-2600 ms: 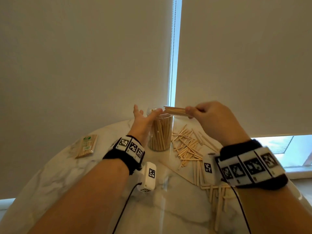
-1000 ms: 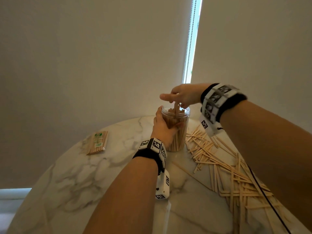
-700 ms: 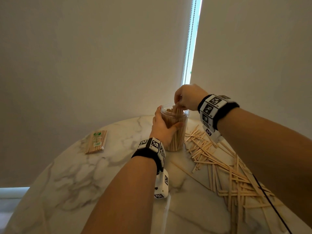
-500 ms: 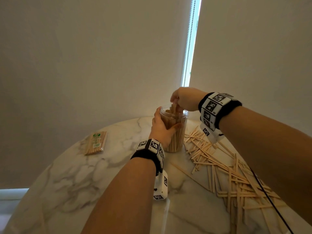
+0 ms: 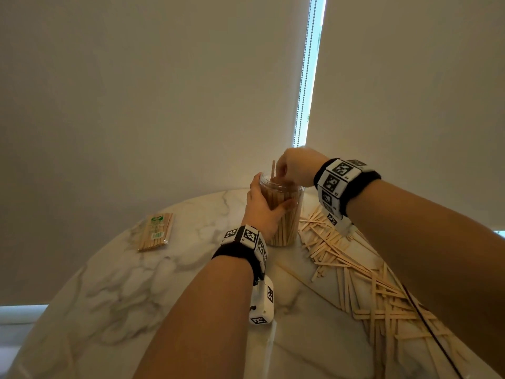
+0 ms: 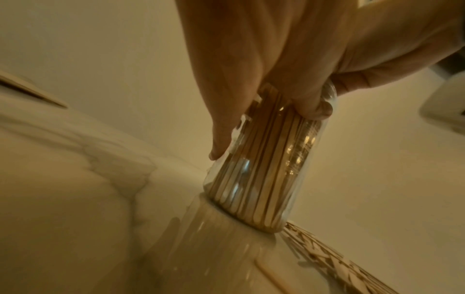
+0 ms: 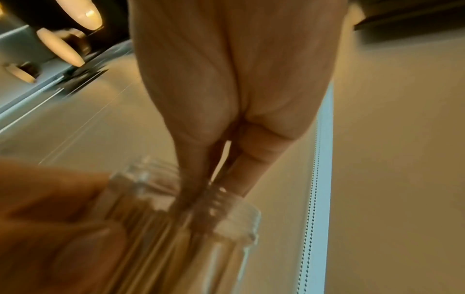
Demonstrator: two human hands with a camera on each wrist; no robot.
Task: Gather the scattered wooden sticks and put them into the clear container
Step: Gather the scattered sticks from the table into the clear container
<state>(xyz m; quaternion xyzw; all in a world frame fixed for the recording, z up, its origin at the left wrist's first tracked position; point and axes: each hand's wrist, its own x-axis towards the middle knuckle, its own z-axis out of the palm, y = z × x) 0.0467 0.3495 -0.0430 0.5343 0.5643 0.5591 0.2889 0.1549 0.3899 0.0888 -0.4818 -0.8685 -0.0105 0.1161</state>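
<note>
The clear container (image 5: pixel 284 214) is gripped round its side by the left hand (image 5: pixel 262 206), probably so it's not tipped while sticks get poked in. A stick (image 5: pixel 273 168) is pinched at the mouth by the right hand (image 5: pixel 296 166). Plenty of wooden sticks (image 5: pixel 363 283) are left scattered on the table (image 5: pixel 109 283).
</note>
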